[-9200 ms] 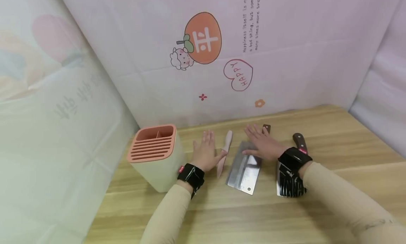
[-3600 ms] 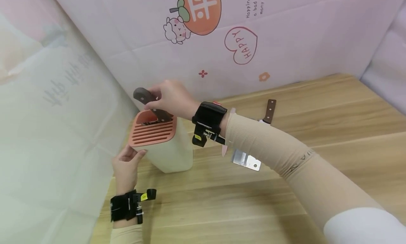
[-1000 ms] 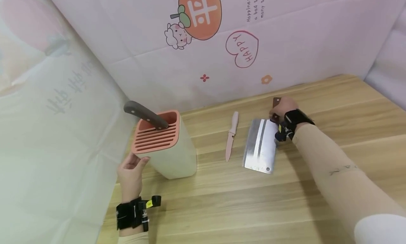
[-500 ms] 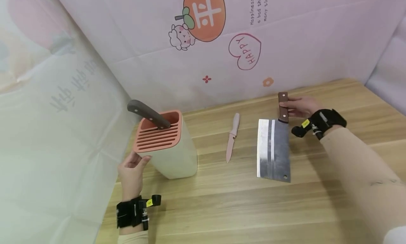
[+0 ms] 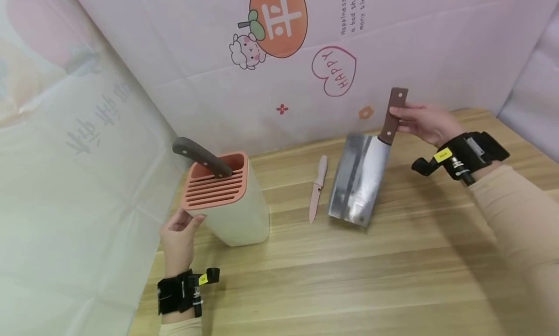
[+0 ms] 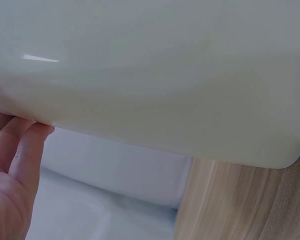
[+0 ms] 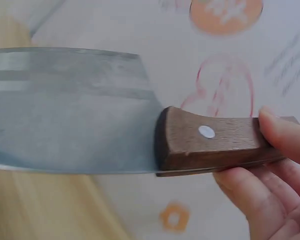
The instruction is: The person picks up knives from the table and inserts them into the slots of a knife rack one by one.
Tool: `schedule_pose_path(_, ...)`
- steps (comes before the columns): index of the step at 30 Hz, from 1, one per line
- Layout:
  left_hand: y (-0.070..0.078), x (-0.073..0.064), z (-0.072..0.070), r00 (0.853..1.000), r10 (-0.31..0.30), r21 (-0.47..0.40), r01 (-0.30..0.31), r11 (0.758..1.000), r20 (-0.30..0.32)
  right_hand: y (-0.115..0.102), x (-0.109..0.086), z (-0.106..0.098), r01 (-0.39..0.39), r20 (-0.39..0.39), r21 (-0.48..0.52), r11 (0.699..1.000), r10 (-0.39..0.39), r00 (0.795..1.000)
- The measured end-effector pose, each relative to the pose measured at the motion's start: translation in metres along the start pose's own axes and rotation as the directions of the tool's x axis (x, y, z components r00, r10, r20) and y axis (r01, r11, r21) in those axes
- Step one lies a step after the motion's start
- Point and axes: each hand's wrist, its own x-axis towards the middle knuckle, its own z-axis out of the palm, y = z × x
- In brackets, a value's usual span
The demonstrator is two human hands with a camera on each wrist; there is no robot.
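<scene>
My right hand (image 5: 430, 124) grips the brown wooden handle (image 5: 395, 110) of a cleaver (image 5: 360, 176), thumb on one side and fingers on the other. Its broad steel blade hangs tilted down to the left above the table; the right wrist view shows the cleaver (image 7: 75, 110) close up. At the left, my left hand (image 5: 178, 236) holds the front left corner of a cream knife block (image 5: 240, 219), just under its orange slotted top; part of its fingers is hidden. A second knife stands in a rear slot, only its dark brown handle (image 5: 203, 157) showing. A pink paring knife (image 5: 318, 188) lies between block and cleaver.
The wood-grain table (image 5: 305, 287) reaches to a printed white cloth (image 5: 196, 98) at the back. Another cloth wall (image 5: 87, 205) stands close by the block on the left. Behind the slots, the block's top has a wider open compartment (image 5: 236, 160).
Earlier, the right hand put the dark-handled knife into the block. Since then it has taken the cleaver by its handle and raised it off the table, blade swinging left. The left hand stays at the block.
</scene>
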Motion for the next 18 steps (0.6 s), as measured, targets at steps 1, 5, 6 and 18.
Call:
schedule_pose_path(1,0.0,0.0,0.0,1.0,0.003,-0.002,-0.003,1.0,0.004,-0.005,-0.003,0.006,0.02,0.006,0.029,0.999,-0.02,1.0)
schedule_pose_path(5,-0.002,0.001,-0.002,1.0,0.01,0.006,-0.01,1.0,0.011,-0.024,-0.013,0.036,0.107,0.038,0.148,0.983,-0.114,0.993)
schedule_pose_path(6,-0.002,0.001,-0.002,1.0,0.01,0.013,-0.01,1.0,0.009,-0.029,-0.016,0.045,0.128,0.04,0.183,0.975,-0.137,0.99)
schedule_pose_path(18,-0.003,-0.001,-0.005,0.999,0.009,0.068,-0.007,0.998,-0.037,-0.068,-0.041,0.167,0.328,-0.032,0.502,0.8,-0.362,0.932)
